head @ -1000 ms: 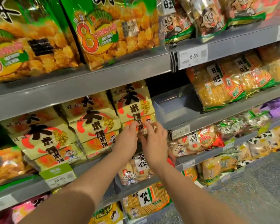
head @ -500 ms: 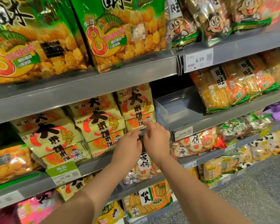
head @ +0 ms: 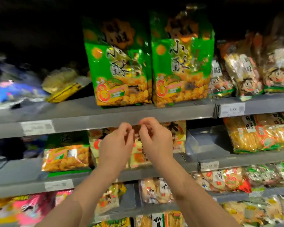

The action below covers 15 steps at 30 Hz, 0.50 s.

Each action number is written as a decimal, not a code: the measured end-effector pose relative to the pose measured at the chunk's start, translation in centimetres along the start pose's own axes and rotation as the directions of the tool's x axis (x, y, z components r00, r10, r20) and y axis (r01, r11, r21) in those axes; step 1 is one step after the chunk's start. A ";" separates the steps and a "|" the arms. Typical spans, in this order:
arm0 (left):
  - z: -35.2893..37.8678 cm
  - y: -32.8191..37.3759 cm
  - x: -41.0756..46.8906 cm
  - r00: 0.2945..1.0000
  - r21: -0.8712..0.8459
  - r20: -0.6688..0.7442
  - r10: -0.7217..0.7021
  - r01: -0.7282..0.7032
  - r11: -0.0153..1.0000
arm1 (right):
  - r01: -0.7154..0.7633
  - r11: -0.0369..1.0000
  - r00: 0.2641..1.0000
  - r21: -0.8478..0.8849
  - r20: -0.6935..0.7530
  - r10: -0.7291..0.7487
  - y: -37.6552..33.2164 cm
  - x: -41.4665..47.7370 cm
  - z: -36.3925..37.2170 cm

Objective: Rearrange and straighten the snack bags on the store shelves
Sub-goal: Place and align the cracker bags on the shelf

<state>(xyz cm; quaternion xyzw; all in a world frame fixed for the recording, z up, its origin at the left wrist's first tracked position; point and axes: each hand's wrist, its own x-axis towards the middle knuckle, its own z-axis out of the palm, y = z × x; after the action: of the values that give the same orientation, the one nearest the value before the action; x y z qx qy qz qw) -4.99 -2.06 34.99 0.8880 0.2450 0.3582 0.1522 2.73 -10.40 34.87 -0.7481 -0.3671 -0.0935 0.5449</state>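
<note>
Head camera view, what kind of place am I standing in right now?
Most likely a supermarket snack aisle: tiers of grey metal shelves, white paper price labels on their front edges, and rows of identical tall green snack bags facing out.

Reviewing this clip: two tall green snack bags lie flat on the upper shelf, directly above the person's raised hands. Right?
Not quite. In the head view the two green bags stand upright side by side, not flat. They do sit on the upper shelf, above the left hand and right hand.
</note>
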 end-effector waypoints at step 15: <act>-11.6 -13.8 9.7 0.985 -0.032 -0.128 -0.114 0.110 0.993 | 0.008 0.999 0.955 0.046 0.296 -0.021 -15.4 9.2 14.1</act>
<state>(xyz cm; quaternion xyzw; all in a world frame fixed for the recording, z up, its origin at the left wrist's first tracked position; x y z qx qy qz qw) -11.68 15.83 42.40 0.8458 0.2994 0.4088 0.1667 -4.42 8.27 45.83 -0.7388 -0.4519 0.0237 0.4994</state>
